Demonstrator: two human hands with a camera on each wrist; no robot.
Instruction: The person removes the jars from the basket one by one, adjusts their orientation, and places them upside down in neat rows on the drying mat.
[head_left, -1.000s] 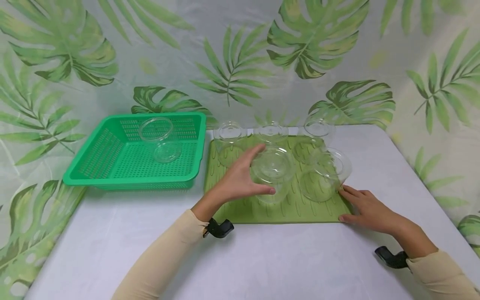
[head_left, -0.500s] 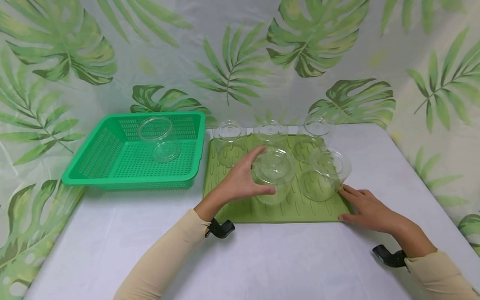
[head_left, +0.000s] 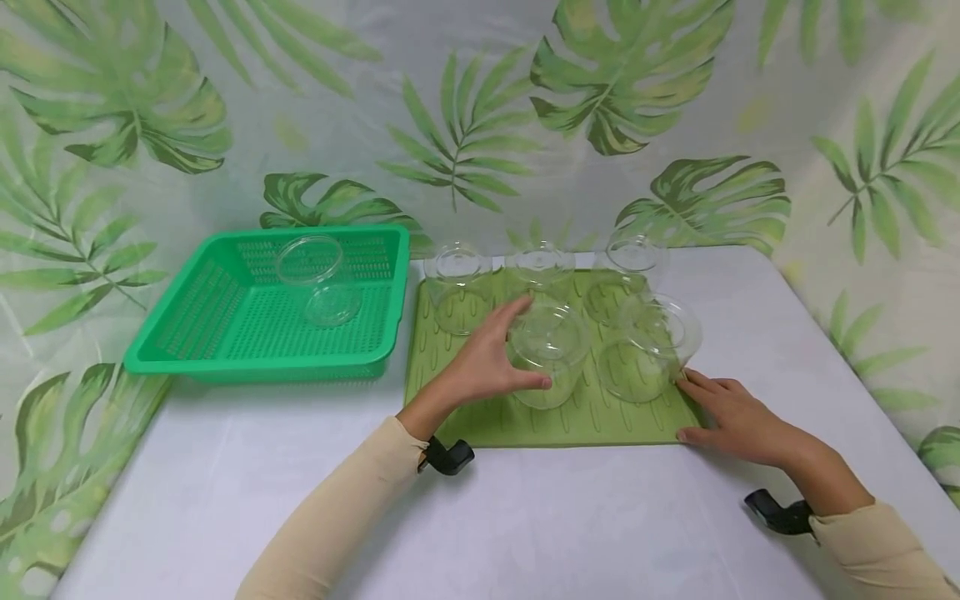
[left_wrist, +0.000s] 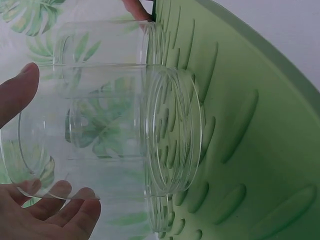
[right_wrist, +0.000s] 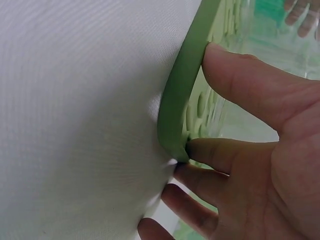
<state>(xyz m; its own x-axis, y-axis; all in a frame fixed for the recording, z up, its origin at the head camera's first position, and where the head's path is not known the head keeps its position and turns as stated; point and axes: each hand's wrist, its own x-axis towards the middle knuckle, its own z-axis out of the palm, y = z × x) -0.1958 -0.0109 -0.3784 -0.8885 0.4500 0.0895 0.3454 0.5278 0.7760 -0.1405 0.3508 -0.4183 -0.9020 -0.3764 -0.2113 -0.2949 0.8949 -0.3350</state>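
Observation:
My left hand (head_left: 487,358) curls its thumb and fingers round a clear cup (head_left: 551,358) on the ribbed green mat (head_left: 480,429). In the left wrist view, the cup (left_wrist: 107,130) has its ringed rim against the mat; the thumb is at one side and several fingertips (left_wrist: 85,210) at the other. My right hand (head_left: 738,421) touches the mat's front right corner with its thumb and index finger. In the right wrist view, the other fingers (right_wrist: 187,207) extend past the mat's thick edge (right_wrist: 175,105). Just beyond this hand stands another clear cup (head_left: 637,367).
Three more clear cups stand along the mat's back: left (head_left: 461,308), middle (head_left: 542,275) and right (head_left: 626,283). To the left sits a green slotted basket (head_left: 255,365) with one clear cup (head_left: 330,304) inside. Leaf-patterned cloth (head_left: 465,125) hangs behind the white table (head_left: 525,525).
The cup at my left hand has shifted very slightly right and toward me. The left hand has barely moved. My right hand stays at the mat's corner.

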